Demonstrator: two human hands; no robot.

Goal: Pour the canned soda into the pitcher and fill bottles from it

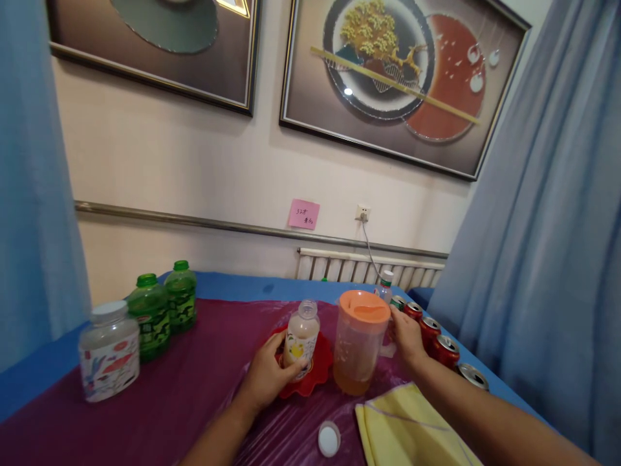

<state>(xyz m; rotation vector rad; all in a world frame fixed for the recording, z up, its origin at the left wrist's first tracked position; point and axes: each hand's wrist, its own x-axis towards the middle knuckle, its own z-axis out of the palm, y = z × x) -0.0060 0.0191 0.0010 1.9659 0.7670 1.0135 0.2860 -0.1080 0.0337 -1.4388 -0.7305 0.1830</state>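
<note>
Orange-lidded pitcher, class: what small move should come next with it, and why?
Probably tilt the pitcher gently toward the lemon-print bottle. The left hand holds that bottle upright with its mouth uncovered, the right hand is at the pitcher's side, and amber liquid sits low inside it. A white cap lies on the purple tablecloth.

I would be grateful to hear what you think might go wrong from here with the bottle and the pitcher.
The bottle in the left hand is uncapped, so a tilt might spill any contents.

The right hand is at the handle side of the pitcher, close to the cans; a sideways swing could knock them.

The cap lies loose by the cloth, where a sleeve or hand might brush it away.
</note>
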